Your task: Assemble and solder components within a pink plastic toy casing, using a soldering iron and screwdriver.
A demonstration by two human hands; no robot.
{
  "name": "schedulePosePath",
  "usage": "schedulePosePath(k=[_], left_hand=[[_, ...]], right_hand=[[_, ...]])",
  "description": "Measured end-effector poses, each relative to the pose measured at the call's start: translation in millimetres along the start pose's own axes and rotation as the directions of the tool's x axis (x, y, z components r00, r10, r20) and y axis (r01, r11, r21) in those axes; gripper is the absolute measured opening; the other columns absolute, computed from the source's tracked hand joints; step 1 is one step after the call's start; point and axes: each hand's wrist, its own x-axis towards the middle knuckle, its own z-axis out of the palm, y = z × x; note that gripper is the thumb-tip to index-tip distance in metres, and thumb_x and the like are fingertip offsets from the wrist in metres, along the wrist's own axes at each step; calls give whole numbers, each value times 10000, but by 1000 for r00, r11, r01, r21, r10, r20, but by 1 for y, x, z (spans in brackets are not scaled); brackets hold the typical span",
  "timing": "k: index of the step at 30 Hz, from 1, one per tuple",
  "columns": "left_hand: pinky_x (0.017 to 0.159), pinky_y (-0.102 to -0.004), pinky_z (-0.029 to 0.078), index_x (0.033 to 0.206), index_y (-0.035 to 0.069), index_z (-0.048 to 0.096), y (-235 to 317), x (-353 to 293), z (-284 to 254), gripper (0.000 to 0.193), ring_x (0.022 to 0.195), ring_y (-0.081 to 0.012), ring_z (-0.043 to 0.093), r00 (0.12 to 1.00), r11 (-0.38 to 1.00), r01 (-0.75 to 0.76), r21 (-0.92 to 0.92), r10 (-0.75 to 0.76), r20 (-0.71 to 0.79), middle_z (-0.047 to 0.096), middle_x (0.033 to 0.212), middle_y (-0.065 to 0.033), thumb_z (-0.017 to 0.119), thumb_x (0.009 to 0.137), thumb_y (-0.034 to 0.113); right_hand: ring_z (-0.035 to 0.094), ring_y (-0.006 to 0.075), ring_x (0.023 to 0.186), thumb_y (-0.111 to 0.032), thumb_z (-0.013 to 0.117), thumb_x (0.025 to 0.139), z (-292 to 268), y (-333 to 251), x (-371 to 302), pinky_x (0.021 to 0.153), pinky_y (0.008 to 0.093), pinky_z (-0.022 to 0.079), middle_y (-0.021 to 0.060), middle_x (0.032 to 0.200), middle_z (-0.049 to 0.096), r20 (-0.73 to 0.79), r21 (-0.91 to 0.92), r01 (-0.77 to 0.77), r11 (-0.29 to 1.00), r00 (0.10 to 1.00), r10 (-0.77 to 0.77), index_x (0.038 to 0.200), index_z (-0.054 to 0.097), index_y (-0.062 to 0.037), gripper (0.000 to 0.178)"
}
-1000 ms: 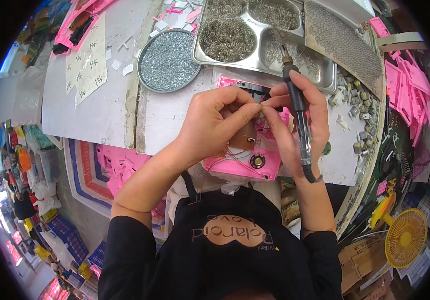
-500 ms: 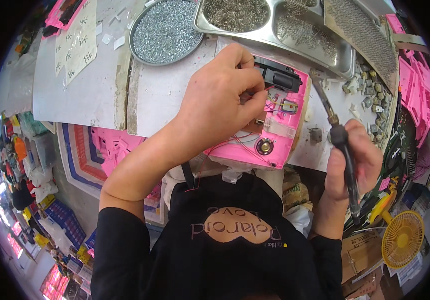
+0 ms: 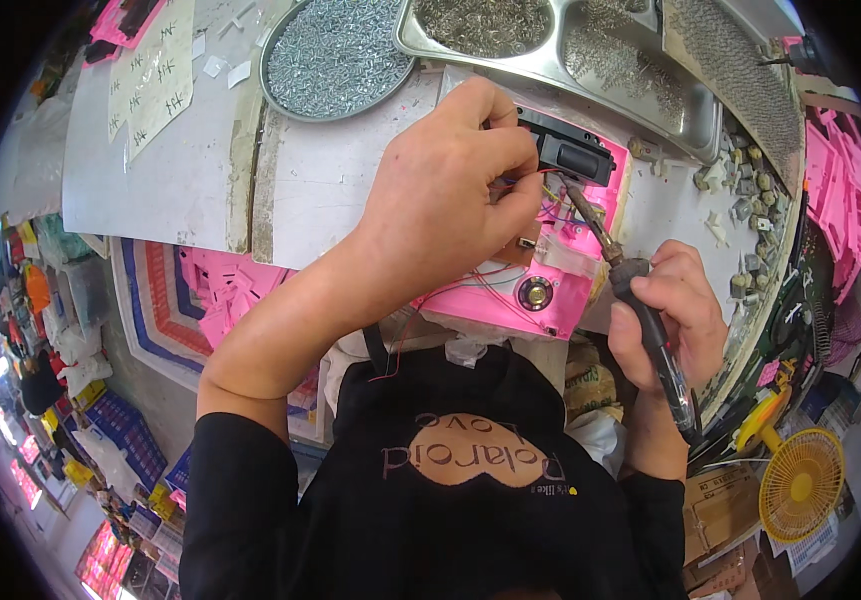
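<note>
Fingertips pinched, my left hand (image 3: 450, 175) is at a black box-like part (image 3: 582, 160) on the far side of a pink plastic casing (image 3: 572, 290). A thin red wire (image 3: 548, 171) comes out from between those fingertips. My right hand (image 3: 688, 315) is closed around the dark handle of a soldering iron (image 3: 655, 335). The iron's tip reaches the wires just right of my left fingers; whether it touches them I cannot tell. Inside the casing are a small round speaker (image 3: 534, 293), a brown board (image 3: 518, 250) partly under my left hand, and loose thin wires.
Beyond the casing stand a round tray of small metal pieces (image 3: 335, 60) and a steel compartment tray (image 3: 640, 125) with springs. Small metal blocks (image 3: 745, 205) lie at the right. A yellow fan (image 3: 800, 485) is at lower right; a crate of pink parts (image 3: 225, 290) is at left.
My right hand has moved left with the soldering iron, bringing its tip from beside the casing to the wires near my left fingers. My left hand has barely moved.
</note>
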Motion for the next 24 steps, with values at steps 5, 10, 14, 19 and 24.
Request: schedulePosePath(k=[5,10,14,19,24], left_hand=[[699,-355,503,789,3,679,0,0,0,102,802,-270,616,1000,1000,1,-18,-1,-10,584,907,-106,752,779,72],[700,-360,504,790,2,679,1,0,0,105,798,-274,615,1000,1000,2,-16,-3,-7,587,906,-108,751,782,78],[701,-362,505,789,1,679,1,0,1,105,796,-276,614,1000,1000,5,-16,-5,-16,586,907,-110,750,783,78],[701,-361,508,788,2,680,2,0,0,104,797,-276,618,1000,1000,16,-18,-16,-4,588,909,-112,749,783,79],[702,-358,508,786,5,678,3,0,1,101,798,-273,618,1000,999,27,-29,-27,-9,586,906,-109,749,778,75]], right_hand=[[536,257,628,-47,836,765,0,2,0,625,383,484,86,764,613,-4,1,3,1000,1000,-3,1042,663,-24,327],[537,262,631,-56,840,766,1,3,0,620,375,481,88,758,604,-6,-2,5,1000,1000,-5,1043,663,-27,331],[532,260,625,-50,834,765,0,3,2,612,368,470,85,742,590,-6,-15,6,1000,1000,-6,1041,665,-24,325],[517,249,603,-39,824,761,-3,1,2,598,360,454,76,711,569,-3,7,11,1000,1000,-11,1035,667,-15,317],[508,241,580,-32,812,764,-6,2,3,592,355,447,78,697,571,3,12,7,1000,1000,-7,1025,664,-7,301]])
